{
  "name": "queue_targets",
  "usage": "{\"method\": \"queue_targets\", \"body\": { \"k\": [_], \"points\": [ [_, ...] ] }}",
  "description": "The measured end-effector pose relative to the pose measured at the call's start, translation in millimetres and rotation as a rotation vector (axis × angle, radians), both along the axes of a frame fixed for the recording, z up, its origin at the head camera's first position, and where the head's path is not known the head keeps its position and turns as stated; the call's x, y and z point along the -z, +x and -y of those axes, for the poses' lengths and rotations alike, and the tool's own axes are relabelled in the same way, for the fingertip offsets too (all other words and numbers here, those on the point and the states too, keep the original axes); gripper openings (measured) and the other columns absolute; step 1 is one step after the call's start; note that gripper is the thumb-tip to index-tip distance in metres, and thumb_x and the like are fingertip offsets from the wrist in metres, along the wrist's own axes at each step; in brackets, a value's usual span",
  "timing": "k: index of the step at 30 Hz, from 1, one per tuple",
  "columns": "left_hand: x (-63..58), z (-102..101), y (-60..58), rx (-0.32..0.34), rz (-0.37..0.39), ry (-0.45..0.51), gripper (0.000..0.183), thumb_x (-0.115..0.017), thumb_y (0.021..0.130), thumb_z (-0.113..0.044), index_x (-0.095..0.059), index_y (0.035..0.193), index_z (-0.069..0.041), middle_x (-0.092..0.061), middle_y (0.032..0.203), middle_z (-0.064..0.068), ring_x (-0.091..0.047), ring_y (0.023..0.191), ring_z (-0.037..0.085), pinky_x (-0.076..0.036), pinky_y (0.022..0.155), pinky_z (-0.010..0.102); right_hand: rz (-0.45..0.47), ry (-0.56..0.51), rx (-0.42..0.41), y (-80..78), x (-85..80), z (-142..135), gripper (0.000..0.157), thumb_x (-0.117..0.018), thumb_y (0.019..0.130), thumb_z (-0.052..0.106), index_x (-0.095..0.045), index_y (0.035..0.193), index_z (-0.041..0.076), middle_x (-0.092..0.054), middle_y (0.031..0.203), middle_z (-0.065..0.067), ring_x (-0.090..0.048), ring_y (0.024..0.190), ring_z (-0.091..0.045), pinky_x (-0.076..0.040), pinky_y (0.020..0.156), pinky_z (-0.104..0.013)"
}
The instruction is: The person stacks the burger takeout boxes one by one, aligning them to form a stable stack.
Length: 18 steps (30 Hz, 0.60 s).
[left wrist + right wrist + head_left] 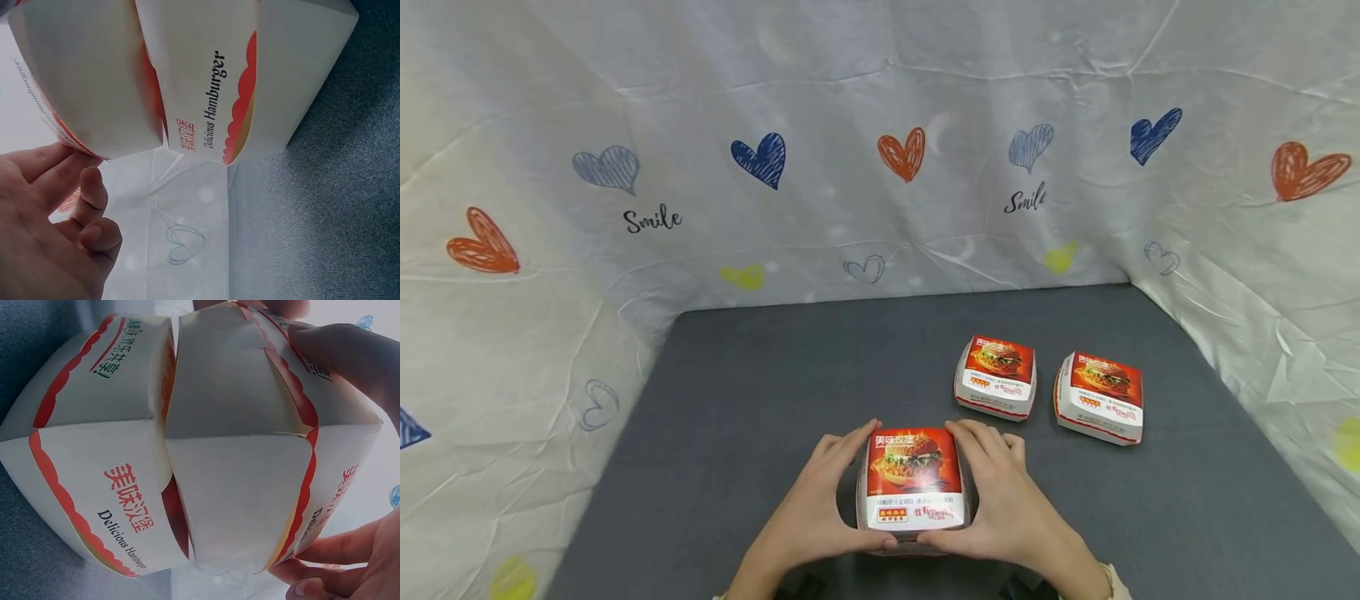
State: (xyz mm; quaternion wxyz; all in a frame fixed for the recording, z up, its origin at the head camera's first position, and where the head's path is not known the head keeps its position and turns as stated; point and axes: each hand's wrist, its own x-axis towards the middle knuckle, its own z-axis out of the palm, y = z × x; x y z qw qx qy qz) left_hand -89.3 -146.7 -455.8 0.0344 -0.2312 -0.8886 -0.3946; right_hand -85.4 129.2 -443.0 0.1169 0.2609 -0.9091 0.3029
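Two cardboard hamburger boxes stand one above the other in front of me. On the upper hamburger box [914,477], a red lid panel with a burger picture faces up. My left hand [820,504] grips its left side, thumb at the near edge and fingers at the far edge. Mirroring this, my right hand [1006,498] holds the right side. Both wrist views show the lower hamburger box [94,481] on the dark table, white with red scalloped trim. The upper box's base [237,494] lies close over its top. From the head view, the lower box is mostly hidden.
Two more matching hamburger boxes lie to the right, one box [996,377] behind my right hand and another box [1099,397] farther right. The dark grey table [775,375] ends at a pale curtain [835,217] printed with hearts.
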Motion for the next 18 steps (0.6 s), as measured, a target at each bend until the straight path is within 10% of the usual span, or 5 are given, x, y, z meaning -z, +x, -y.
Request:
{"method": "queue_targets", "body": {
  "k": [18],
  "points": [
    [-1.1,1.5,-0.7,-0.016,-0.034,-0.005,0.12,-0.101,0.06,-0.058,-0.045,0.162,-0.03,-0.06,0.149,-0.005,-0.049,0.109,0.018,-0.055,0.091,0.044,0.083,-0.092,-0.024,-2.0,-3.1,-4.4,0.123,-0.087,0.066,0.077,-0.043,0.159,0.01,-0.048,0.155,-0.005,-0.044,0.139,-0.019,-0.036,0.096,-0.047]
  ]
}}
